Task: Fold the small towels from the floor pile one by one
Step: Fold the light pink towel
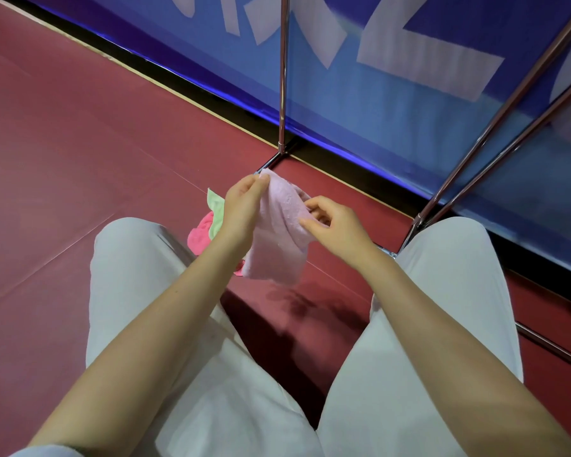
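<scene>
The pale pink towel [279, 232] is hanging in the air above the red floor [63, 159], between the seated person's knees, its long axis running down and slightly toward the person. The left hand [241, 206] is pinching its top corner; the right hand [333, 225] is pinching the edge lower on the right, so both are on it. The remaining pile [208, 222], green and bright pink towels, is lying on the floor just behind the left hand. A blue banner [376, 94] on metal poles [282, 77] is standing beyond.
</scene>
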A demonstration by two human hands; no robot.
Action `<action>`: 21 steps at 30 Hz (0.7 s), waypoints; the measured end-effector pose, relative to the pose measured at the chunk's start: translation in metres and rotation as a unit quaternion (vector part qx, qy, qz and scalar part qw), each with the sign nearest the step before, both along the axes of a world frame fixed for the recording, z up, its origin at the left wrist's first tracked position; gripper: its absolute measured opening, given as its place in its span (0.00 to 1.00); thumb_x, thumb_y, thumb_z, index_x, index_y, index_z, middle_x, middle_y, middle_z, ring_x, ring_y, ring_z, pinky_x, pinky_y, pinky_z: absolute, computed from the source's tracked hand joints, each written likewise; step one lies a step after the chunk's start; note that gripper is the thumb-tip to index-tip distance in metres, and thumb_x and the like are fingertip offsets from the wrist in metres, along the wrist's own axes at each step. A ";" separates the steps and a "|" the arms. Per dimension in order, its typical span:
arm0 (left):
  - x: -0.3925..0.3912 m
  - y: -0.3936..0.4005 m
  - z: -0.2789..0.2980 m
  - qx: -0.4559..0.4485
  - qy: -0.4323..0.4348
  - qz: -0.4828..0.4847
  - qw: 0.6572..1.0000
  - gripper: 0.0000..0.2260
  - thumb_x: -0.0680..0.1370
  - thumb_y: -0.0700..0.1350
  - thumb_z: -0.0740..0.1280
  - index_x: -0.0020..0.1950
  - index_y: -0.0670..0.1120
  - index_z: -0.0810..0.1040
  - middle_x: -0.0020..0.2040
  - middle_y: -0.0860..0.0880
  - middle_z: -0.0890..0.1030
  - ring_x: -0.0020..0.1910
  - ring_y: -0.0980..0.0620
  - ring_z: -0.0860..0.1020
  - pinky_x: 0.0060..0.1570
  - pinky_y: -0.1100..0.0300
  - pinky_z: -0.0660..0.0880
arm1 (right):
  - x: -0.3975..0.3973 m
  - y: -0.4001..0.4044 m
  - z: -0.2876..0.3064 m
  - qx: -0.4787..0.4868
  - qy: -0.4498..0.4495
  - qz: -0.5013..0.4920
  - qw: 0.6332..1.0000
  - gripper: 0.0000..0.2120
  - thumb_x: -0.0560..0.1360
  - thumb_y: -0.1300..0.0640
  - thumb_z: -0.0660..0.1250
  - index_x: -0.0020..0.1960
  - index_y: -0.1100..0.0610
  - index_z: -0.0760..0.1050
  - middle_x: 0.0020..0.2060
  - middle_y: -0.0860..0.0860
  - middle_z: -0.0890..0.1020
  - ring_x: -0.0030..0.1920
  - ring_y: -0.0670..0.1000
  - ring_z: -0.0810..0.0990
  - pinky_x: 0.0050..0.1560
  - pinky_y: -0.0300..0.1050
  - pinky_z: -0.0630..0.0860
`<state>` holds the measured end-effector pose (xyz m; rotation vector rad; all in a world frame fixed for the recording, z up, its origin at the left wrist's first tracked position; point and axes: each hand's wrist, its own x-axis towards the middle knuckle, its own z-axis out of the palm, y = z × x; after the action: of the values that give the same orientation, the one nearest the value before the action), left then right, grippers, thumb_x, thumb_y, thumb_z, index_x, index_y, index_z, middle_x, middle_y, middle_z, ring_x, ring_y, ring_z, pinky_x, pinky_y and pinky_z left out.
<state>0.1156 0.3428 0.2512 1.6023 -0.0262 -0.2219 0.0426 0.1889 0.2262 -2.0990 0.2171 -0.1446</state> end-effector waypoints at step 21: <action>-0.017 0.000 -0.005 0.096 -0.289 -0.122 0.945 0.07 0.83 0.41 0.60 0.49 0.48 0.76 0.40 0.60 0.77 0.41 0.64 0.75 0.45 0.69 0.69 | 0.007 -0.002 -0.008 -0.203 0.038 -0.025 0.978 0.04 0.72 0.56 0.64 0.44 0.55 0.76 0.39 0.51 0.73 0.47 0.57 0.72 0.42 0.47 0.67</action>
<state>0.0983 0.3433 0.2466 1.8096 -0.6782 0.0664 0.0496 0.1864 0.2178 -2.5094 0.3079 -0.1490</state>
